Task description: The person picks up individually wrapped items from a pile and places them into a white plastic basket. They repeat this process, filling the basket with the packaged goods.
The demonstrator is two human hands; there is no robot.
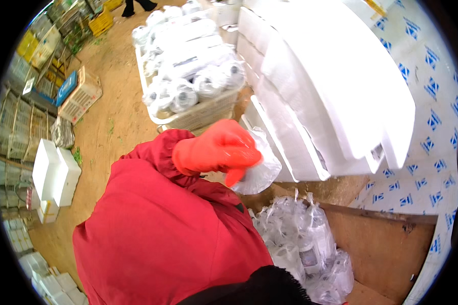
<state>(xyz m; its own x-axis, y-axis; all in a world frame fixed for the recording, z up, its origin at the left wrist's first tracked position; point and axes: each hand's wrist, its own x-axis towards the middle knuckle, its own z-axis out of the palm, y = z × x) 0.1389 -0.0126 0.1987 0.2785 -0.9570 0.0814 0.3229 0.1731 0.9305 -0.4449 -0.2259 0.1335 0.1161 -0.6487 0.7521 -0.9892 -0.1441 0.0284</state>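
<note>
My left hand (225, 150), in an orange rubber glove and a red sleeve, reaches across in front of my body with its fingers curled. It grips a crumpled translucent plastic bag (265, 173), which hangs beside the white foam boxes; what the bag holds I cannot tell. My right hand is out of view. Below and to the right of the left hand stand several knotted clear plastic bags (309, 244), packed close together. Beyond the left hand is a white plastic crate (198, 114) heaped with plastic-wrapped bundles (191, 57).
Large white foam boxes (305, 95) stack up at the right, close to my hand. A brown board (381, 244) stands beside the knotted bags. Across the dirt floor (110, 103) are another foam box (57, 175) and a beige crate (80, 95). A person's legs (137, 5) show at the top.
</note>
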